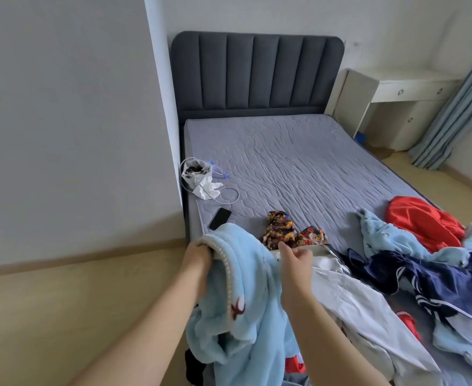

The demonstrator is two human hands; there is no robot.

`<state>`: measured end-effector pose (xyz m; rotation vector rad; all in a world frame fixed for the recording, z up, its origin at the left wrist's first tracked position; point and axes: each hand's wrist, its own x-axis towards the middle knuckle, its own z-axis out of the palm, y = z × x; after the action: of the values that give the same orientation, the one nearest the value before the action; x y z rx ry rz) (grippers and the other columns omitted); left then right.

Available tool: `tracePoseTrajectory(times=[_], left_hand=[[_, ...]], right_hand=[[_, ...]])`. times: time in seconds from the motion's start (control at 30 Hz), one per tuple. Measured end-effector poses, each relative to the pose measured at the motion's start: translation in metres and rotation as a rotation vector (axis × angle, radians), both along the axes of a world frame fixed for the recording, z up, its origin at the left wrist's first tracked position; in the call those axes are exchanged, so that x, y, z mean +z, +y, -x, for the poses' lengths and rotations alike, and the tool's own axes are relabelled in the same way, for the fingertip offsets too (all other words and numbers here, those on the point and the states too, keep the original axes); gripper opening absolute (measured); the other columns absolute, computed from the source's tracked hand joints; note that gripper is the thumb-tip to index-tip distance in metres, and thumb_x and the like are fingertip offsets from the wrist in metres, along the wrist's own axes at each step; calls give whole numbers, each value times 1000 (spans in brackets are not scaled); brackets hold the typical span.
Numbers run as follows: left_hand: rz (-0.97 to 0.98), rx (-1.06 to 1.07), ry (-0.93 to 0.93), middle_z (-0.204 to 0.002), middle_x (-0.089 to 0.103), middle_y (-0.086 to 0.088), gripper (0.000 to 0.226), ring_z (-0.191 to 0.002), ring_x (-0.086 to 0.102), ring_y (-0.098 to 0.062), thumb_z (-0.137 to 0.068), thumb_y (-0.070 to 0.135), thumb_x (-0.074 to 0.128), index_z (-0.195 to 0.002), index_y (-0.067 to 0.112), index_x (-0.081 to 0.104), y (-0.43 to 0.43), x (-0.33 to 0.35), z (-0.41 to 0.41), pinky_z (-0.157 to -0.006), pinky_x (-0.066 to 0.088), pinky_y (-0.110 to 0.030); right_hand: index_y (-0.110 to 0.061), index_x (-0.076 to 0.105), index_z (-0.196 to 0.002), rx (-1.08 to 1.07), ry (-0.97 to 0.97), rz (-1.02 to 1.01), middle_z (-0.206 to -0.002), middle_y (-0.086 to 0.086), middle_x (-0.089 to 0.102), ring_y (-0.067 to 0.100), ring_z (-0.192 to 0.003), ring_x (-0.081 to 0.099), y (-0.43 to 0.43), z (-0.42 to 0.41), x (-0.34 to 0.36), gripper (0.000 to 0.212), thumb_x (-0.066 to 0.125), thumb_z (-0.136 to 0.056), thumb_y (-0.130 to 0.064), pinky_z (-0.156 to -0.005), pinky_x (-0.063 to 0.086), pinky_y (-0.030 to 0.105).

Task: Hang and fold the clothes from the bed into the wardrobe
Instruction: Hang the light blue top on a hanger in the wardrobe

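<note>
Left hand [198, 256] grips a fluffy pale-blue fleece garment [246, 307].

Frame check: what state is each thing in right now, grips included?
Blue fleece: held up, hanging unfolded.
Left grip: curled round the fleece's edge.
Right grip: fingers bent beside the fleece; hold unclear.
White garment: unfolded on the bed.
Navy garment: crumpled on the bed.
Red garment: crumpled.
Phone: lying flat, screen dark.
Desk drawers: shut.

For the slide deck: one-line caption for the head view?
Left hand grips a light-blue fleece garment, right hand close beside, at a clothes-strewn bed.
</note>
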<state>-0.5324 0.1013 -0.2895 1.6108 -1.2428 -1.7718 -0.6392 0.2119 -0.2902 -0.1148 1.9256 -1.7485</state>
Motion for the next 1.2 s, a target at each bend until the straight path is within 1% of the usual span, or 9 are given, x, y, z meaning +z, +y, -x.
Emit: tracePoseTrajectory(times=[0.2,0.37,0.57,0.7,0.77,0.87,0.93,1.07,1.2], left_hand=[[-129,-131,49,-88,71,-14,31,-77,67,-27,-93,33,47,-99,11,68,3,7,-1,-72,54,-35],[-152,-357,127,-74,72,-9,29,-69,67,-21,-89,35,54,-81,12,70,-7,17,-12,-69,52,-28],[84,-468,73,-86,64,-9,6,-76,58,-20,-83,19,64,-88,15,64,-11,18,-25,-68,45,-25],[199,-603,-36,-102,55,10,63,-93,56,-13,-60,27,80,-113,36,47,2,-8,-33,-79,44,-27],[180,-694,-95,-103,59,12,63,-96,58,-12,-59,24,78,-114,36,49,9,-23,-34,-80,48,-25],[188,-510,-183,-71,66,13,17,-74,61,-10,-82,10,62,-89,25,65,11,-35,-33,-64,49,-19],[10,-251,-92,-76,68,-1,16,-74,62,-19,-88,15,57,-101,15,66,6,-35,-33,-69,51,-27],[-280,-68,166,-101,68,-12,42,-82,64,-23,-92,37,51,-118,6,59,0,-11,-42,-64,50,-30],[-320,-31,383,-113,64,-10,37,-87,64,-20,-96,31,40,-119,6,53,9,15,-58,-72,52,-30]], right_hand=[[-29,50,-119,726,-68,79,-118,-3,57,7,-104,58,1,-26,10,55,69,-70,-42,-90,49,29],[-25,66,-100,588,-108,88,-90,1,73,15,-84,68,8,-13,3,14,57,-91,-19,-81,56,35],[-7,67,-98,350,-336,135,-82,14,73,26,-75,68,9,-7,-5,24,51,-94,-24,-70,55,36],[-5,66,-92,293,-510,201,-73,14,72,25,-73,67,8,-7,-2,33,48,-94,-33,-65,52,34],[-5,66,-93,301,-518,220,-73,14,71,25,-74,66,5,-8,0,32,48,-94,-33,-65,51,34],[-8,65,-96,330,-388,249,-82,15,69,26,-77,65,1,-12,-2,19,53,-93,-22,-69,54,38],[-14,63,-97,381,-231,185,-92,16,67,26,-80,65,2,-17,-10,9,60,-88,-12,-76,55,43],[-27,47,-120,547,-164,-98,-102,11,64,23,-85,66,14,-32,-34,55,73,-76,-7,-75,56,36],[-40,47,-125,630,-43,-371,-134,3,37,26,-117,45,7,-44,-50,56,70,-74,-29,-98,42,41]])
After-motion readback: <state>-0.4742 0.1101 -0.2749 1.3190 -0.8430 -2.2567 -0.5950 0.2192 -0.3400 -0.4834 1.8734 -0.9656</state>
